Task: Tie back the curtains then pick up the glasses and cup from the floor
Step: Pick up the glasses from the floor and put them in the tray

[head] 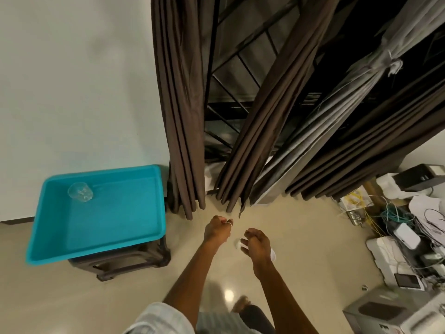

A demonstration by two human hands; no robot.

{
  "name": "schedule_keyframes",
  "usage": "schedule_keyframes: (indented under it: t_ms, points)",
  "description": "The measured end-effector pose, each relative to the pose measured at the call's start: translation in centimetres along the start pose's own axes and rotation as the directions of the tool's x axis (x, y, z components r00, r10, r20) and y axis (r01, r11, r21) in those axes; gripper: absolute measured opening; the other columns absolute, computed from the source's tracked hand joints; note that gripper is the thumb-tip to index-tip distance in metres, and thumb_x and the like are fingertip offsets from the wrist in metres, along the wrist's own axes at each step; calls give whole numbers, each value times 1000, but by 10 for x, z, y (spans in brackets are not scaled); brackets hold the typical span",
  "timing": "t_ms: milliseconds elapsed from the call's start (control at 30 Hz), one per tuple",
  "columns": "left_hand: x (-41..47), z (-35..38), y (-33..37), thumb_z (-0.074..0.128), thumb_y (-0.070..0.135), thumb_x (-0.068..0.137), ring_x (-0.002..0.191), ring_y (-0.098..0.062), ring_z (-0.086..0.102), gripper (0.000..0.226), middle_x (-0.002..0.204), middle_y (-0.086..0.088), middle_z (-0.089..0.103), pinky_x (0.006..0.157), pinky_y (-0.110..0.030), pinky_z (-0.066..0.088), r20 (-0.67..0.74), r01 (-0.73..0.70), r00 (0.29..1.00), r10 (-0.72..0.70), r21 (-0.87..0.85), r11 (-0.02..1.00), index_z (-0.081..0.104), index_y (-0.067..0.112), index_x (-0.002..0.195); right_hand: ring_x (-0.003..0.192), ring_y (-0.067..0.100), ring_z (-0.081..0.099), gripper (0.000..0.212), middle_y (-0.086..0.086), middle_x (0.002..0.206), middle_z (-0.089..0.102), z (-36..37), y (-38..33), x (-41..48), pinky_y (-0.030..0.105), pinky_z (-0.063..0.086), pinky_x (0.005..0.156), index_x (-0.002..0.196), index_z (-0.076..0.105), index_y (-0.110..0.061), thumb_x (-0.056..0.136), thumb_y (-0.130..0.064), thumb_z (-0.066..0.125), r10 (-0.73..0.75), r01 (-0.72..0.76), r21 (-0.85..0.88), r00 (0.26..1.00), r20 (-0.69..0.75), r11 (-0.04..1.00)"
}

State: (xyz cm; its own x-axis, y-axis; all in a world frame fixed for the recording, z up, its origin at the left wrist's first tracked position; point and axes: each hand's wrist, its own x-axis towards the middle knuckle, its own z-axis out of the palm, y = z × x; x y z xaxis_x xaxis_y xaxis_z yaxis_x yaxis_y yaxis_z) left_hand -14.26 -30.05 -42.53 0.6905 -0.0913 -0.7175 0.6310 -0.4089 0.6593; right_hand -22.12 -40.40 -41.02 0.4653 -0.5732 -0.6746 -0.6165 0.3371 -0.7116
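My right hand (256,243) reaches low over the beige floor, its fingers curled over a white cup (237,243). The cup shows at my fingertips and again beside my wrist; the rest is hidden under the hand. My left hand (218,228) hangs just left of it in a fist, with a thin pale ring at one finger and nothing seen in it. A clear glass (80,192) lies in the teal tub (101,247). Brown curtains (185,116) hang loose to the floor. A grey sheer curtain (375,66) is knotted at the upper right.
The teal tub rests on a dark stool (125,265) to my left by the white wall. Boxes, cables and devices (399,227) crowd the floor at right. A dark window grille (231,75) shows between the curtains. My foot (240,303) is below.
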Motion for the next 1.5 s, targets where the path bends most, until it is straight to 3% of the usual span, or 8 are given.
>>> schedule_keyframes:
  t_ms: [233,567,700,867,933,1033,1267,1500]
  points:
    - [-3,55,11,59,35,98,94,-25,73,17,91,-2,68,88,-44,61,-46,53,998,-53,2,999,59,20,106,100,29,71,16,9,111,69,-44,0,46,38,61,83,109,68,-16,100,-10,55,26,-24,-20,995,98,1000]
    - [-38,203,24,60,32,99,99,-27,72,23,113,-10,69,83,-37,60,-138,160,974,-181,-146,976,62,13,113,104,27,69,16,6,111,70,-170,-32,126,33,60,79,107,69,-15,99,-9,57,61,-33,-113,967,249,993]
    - [-45,233,27,58,29,101,103,-32,71,19,104,-12,68,95,-43,58,-144,193,966,-213,-141,971,63,11,103,107,27,67,18,2,109,69,-197,-34,141,34,58,84,111,68,-16,99,-11,56,84,-19,-210,949,304,978]
    - [-36,249,23,60,20,99,97,-35,72,22,91,-9,66,92,-45,59,-143,208,965,-218,-81,975,60,20,78,104,28,68,15,4,108,69,-210,-30,164,36,60,85,102,69,-24,101,-18,55,79,76,-403,932,353,912]
    - [-24,249,14,56,19,100,98,-34,72,15,95,-9,69,93,-45,57,-139,205,968,-210,-46,978,63,16,88,101,28,70,18,2,100,69,-209,-23,178,43,59,94,93,67,-29,102,-21,54,50,168,-506,920,390,846]
    - [4,249,-6,58,24,99,99,-30,73,11,106,-9,73,95,-46,57,-149,215,966,-211,10,977,66,17,99,106,25,69,23,1,106,71,-203,-8,203,42,57,97,113,71,-18,101,-22,52,59,240,-614,903,426,752]
    - [95,258,-89,59,43,94,103,-21,70,34,115,0,73,94,-41,58,-148,275,954,-260,90,957,67,22,119,100,21,70,31,2,119,71,-181,61,280,27,54,86,128,65,-20,102,-23,49,121,289,-718,879,461,633]
    - [189,279,-162,59,36,94,108,-25,70,33,115,-6,72,95,-44,57,-127,290,954,-272,153,945,66,19,122,117,27,65,34,6,131,67,-149,152,367,42,48,107,132,64,-15,102,-20,50,178,262,-763,880,440,590]
